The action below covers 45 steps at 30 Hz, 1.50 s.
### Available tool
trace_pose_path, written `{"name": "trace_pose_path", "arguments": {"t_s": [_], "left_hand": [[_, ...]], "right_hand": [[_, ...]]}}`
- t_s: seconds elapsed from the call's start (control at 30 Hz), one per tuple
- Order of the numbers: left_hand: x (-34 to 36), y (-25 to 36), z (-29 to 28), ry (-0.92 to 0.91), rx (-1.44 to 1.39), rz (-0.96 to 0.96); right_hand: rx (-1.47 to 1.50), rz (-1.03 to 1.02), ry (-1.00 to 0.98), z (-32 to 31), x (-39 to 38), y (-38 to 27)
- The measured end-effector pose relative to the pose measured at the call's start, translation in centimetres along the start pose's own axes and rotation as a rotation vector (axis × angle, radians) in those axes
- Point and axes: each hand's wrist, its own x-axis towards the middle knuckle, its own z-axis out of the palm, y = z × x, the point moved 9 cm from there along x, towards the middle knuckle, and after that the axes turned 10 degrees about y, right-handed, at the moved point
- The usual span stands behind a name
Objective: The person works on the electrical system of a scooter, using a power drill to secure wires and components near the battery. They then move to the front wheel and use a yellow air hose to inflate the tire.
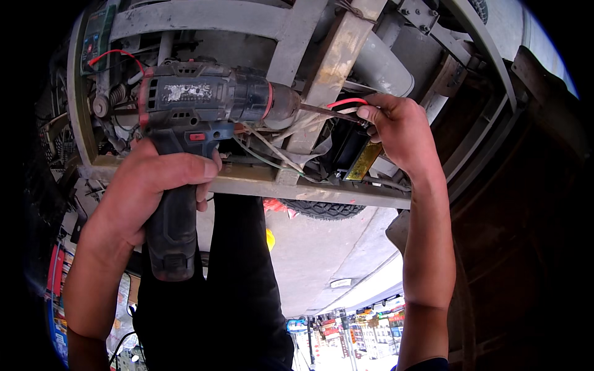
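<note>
My left hand (158, 179) is wrapped round the grip of a dark grey cordless drill (207, 93), which lies level with its chuck toward the right. A long thin bit (327, 112) runs from the chuck to the fingertips of my right hand (401, 127). Those fingers are pinched together at the bit's far end, beside a red wire (348, 100). Whatever sits between them is mostly hidden, so I cannot tell if a screw is there. Just below stands a black box-shaped part with a yellow side (364, 162), perhaps a battery.
A metal vehicle frame (247, 179) surrounds the work, with a crossbar (334, 68) behind the bit. Loose pale and green wires (269, 154) hang under the chuck. A coil spring (117, 94) is at the left, a tyre (325, 209) below the frame. Stocked shelves (371, 334) stand beyond.
</note>
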Motion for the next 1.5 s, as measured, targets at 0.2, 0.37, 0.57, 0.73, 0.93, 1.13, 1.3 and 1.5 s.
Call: {"name": "trace_pose_path", "arguments": {"t_s": [0.2,0.37,0.57,0.73,0.93,1.13,1.3,1.5], "left_hand": [[0.0,0.3,0.0,0.013,0.026,0.027],[-0.2,0.6,0.1,0.043,0.041,0.033],[-0.5,1.1,0.2,0.067,0.099,0.071],[-0.5,0.8,0.3,0.047,0.086,0.056],[-0.2,-0.2,-0.1,0.075,0.05,0.023],[0.5,0.3,0.0,0.009,0.018,-0.017],[0.4,-0.1,-0.1,0.046,0.009,-0.033],[0.3,0.4,-0.2,0.064,0.061,0.041]], "right_hand": [[-0.005,-0.009,0.009,0.0,0.0,-0.2],[-0.03,-0.077,0.02,0.0,-0.1,-0.8],[-0.029,-0.087,0.026,0.0,0.2,-0.7],[-0.036,-0.051,0.014,0.1,-0.2,-0.9],[-0.04,-0.052,0.03,0.0,-0.2,-0.9],[-0.057,-0.096,0.05,0.0,-0.2,-0.7],[-0.047,-0.124,0.059,0.0,0.2,-0.7],[-0.04,-0.125,0.069,0.1,0.0,-0.8]]}}
